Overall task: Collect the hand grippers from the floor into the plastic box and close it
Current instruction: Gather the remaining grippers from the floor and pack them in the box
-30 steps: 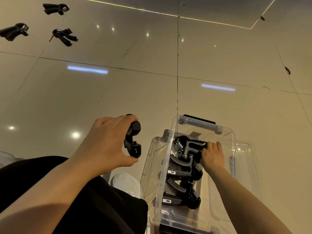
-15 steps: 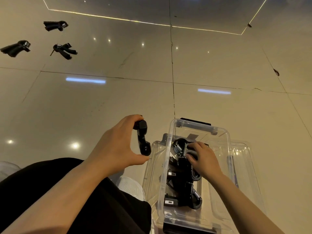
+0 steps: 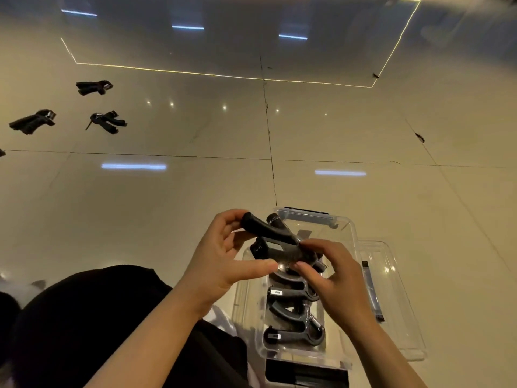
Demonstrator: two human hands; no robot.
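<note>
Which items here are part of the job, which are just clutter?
Job:
- hand gripper held by left hand and right hand
- plastic box, grippers inside
- lid under it
- three floor grippers

Lying about:
- floor debris

Both hands (image 3: 223, 264) on hand gripper (image 3: 275, 242)

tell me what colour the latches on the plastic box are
Black latches, clearest in the head view.

Dim, warm light; I see ceiling lamps mirrored on the glossy floor (image 3: 363, 130) beyond the fingers. Edges bow; slight softness throughout.
</note>
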